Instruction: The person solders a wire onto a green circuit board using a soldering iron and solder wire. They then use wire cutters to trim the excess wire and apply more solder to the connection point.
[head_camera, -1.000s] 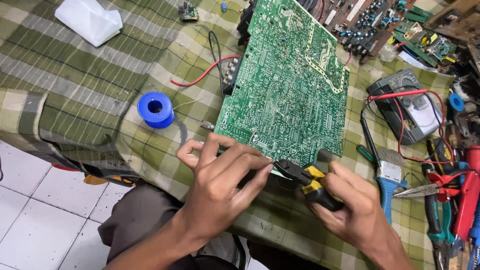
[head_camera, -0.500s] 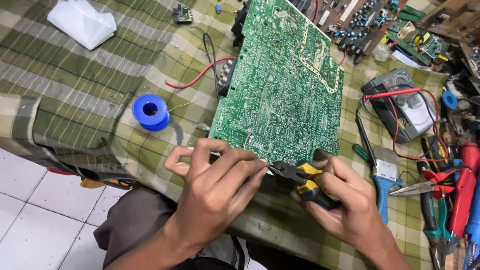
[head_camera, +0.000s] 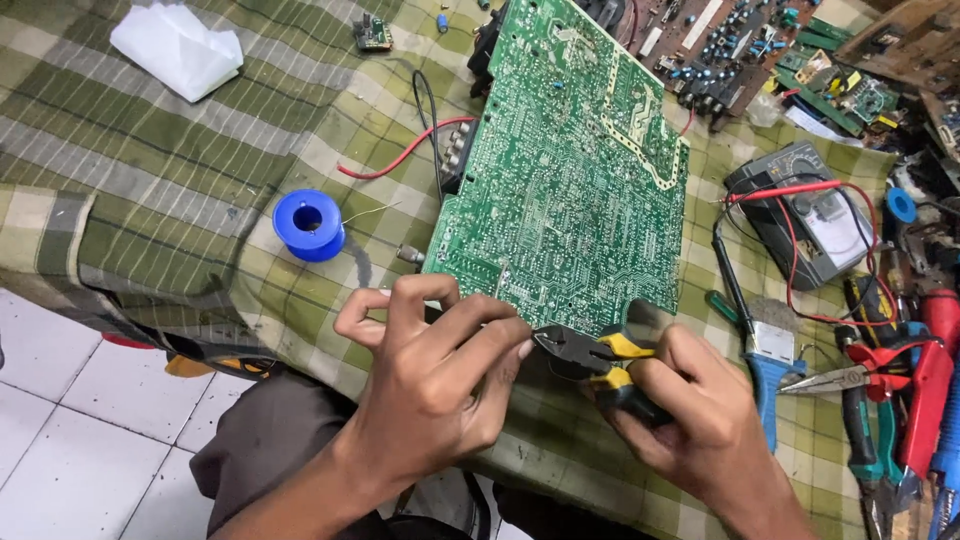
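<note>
My left hand (head_camera: 430, 385) has crept right, fingertips pinched at the pliers (head_camera: 590, 358) my right hand (head_camera: 690, 415) clamps, below the circuit board (head_camera: 570, 180).

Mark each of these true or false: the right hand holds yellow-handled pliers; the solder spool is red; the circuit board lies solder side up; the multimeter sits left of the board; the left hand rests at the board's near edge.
1. True: the right hand holds the pliers.
2. False: the spool is blue.
3. True: the circuit board shows its solder side.
4. False: the multimeter sits right of it.
5. True: the left hand is there.
</note>
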